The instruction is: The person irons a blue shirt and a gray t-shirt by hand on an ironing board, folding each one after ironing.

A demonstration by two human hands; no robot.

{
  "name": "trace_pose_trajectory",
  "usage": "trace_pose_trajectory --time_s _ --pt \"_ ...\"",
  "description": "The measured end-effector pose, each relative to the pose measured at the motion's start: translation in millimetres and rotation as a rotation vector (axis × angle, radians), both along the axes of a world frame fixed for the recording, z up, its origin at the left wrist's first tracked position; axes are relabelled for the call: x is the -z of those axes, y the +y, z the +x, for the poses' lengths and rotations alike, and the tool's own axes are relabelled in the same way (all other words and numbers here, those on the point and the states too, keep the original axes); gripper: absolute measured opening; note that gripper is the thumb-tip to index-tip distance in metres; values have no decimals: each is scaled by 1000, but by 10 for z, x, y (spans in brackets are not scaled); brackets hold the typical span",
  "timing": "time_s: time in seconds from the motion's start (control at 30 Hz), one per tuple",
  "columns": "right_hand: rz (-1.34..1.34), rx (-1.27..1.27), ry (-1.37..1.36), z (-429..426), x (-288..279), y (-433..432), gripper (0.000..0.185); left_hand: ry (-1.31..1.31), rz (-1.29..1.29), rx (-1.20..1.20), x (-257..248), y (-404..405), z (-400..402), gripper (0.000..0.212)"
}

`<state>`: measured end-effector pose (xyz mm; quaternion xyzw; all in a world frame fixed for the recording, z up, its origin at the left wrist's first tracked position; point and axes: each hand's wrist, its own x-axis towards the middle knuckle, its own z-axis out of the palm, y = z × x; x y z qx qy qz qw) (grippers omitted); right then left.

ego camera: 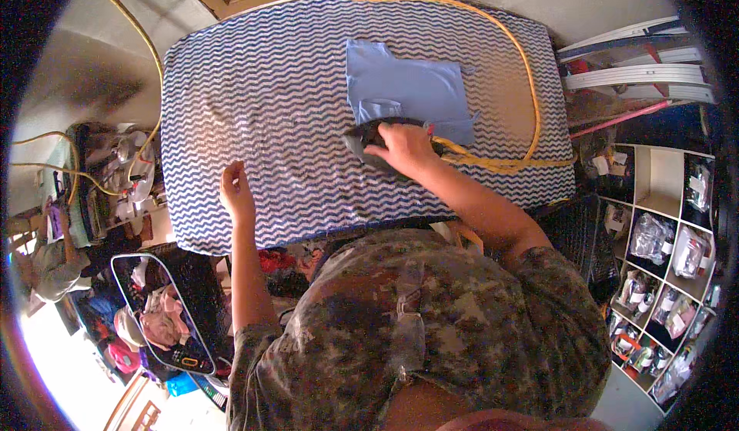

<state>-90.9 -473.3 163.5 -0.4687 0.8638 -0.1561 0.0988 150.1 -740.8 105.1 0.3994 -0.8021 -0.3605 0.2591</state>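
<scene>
My right hand [406, 148] is closed around the handle of a dark clothes iron [369, 151]. The iron lies at the near edge of a light blue garment [415, 82], which is spread on a blue-and-white zigzag cloth [277, 96]. A yellow-orange cord [528, 79] runs from the back of the iron, bunches to its right and loops up over the cloth. Off to the left, my left hand [235, 191] is raised over the cloth's near part, its fingers curled loosely. Nothing is seen in it. The iron's soleplate is hidden.
At the lower left stands a black basket [164, 315] with clothes inside. A white cubby shelf [655, 183] holding bagged items is at the right, below white slatted pieces [635, 76]. Another person [58, 269] is at the far left edge, near more cords and clothes.
</scene>
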Motion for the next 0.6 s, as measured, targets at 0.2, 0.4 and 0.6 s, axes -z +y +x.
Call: trace_pose_trajectory --time_s 0.2,0.4,0.6 --pt "-127 144 136 -378 111 -146 40 7 -28 36 9 115 -221 15" --pt "-27 230 144 -624 29 126 47 15 -76 110 -155 291 -522 17" --pt "93 362 -35 -950 -117 665 56 -96 -120 243 -128 266 -1139 17"
